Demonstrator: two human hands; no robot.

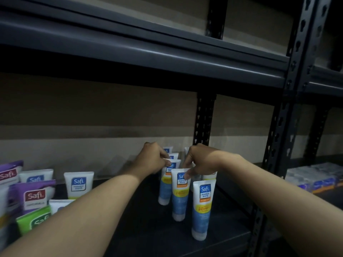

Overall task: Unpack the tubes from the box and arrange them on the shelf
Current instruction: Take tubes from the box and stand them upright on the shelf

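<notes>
Dark metal shelf [144, 229] carries white-and-blue tubes [203, 206] standing cap-down in a row right of centre; purple and green packs [35, 197] stand at far left. Left hand [150, 161] pinches the top of the third tube [166, 186]; right hand [201, 162], fingers curled, pinches the second tube [180, 195]

Of the person, only two arms show, from forearm to fingertips. The left forearm [89, 210] and right forearm [278, 184] are bare all the way to the frame's edge, and their skin looks smooth. The left hand [151, 161] and right hand [201, 160] are bare too, with slim wrists and rounded knuckles. A short-trimmed nail [187, 176] shows on one right finger. The light is dim, so finer marks on the skin cannot be told.
</notes>
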